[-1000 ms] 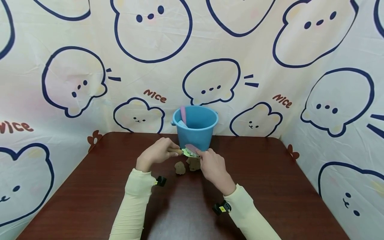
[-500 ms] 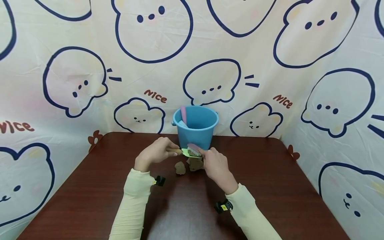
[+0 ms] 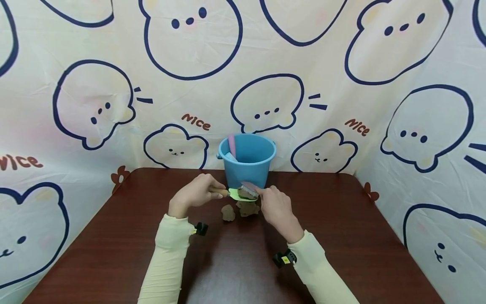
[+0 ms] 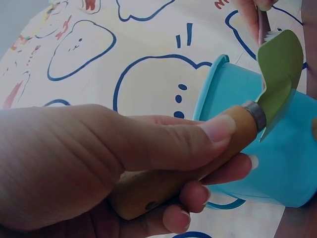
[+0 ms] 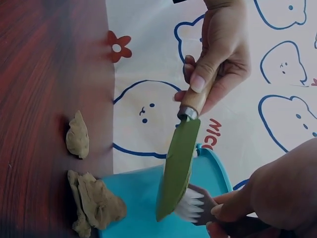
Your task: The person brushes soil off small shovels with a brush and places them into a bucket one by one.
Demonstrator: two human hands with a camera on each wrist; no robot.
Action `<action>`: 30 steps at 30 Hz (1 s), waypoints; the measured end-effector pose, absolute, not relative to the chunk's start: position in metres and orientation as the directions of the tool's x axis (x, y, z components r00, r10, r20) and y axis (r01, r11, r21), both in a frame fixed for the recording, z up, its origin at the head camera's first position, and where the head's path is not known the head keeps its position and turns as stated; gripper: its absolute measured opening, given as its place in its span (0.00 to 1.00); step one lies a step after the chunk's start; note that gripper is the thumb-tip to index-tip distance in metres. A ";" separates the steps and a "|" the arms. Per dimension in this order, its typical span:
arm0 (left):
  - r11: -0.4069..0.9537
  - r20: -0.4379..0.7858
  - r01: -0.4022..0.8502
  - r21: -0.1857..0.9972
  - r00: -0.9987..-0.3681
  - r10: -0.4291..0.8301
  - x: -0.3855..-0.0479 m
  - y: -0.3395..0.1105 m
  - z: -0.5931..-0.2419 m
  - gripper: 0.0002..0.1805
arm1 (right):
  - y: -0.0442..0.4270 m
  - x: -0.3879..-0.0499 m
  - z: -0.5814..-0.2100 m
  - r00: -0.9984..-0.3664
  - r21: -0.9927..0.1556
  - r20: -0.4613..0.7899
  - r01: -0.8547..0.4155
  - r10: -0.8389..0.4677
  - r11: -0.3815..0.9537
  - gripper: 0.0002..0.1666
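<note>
My left hand (image 3: 197, 192) grips the wooden handle (image 4: 183, 173) of a small garden trowel with a green blade (image 5: 179, 161). In my right hand (image 3: 276, 207) is a brush (image 5: 205, 206) with a purplish back and white bristles. The bristles touch or nearly touch the trowel blade. Something brownish shows on the blade under the brush in the head view; its shape is partly hidden. Below the trowel, two brown clay-like lumps sit on the table: a small one (image 3: 228, 213) and a larger, crumpled one (image 5: 96, 203).
Just behind the hands stands a blue bucket (image 3: 248, 169), holding a pink handle-like piece (image 3: 232, 145) and a light blue piece (image 3: 230, 157). The brown table (image 3: 235, 261) meets a cloth backdrop (image 3: 182, 97) printed with bear faces.
The right hand and brush have shifted slightly right along the trowel blade, baring more of the green near its handle. The left hand has moved slightly left; the lumps stay put.
</note>
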State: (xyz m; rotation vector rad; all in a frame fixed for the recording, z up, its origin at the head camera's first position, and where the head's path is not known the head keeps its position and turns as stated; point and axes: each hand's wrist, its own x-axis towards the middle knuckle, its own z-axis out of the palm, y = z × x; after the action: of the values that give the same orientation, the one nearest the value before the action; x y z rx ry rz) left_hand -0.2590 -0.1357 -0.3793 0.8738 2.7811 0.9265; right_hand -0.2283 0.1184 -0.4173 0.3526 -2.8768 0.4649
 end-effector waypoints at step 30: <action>0.682 0.134 0.475 0.556 -0.861 0.491 -0.258 -0.132 -0.380 0.13 | 0.086 -0.206 -0.418 -0.910 -0.407 0.302 -0.392 -0.284 0.825 0.28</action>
State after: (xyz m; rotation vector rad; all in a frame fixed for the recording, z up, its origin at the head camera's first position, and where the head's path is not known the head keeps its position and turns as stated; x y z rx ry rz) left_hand -0.2584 -0.1321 -0.3805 0.8210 2.8576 0.9329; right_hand -0.2065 0.0860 -0.4180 0.5220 -2.7796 0.6918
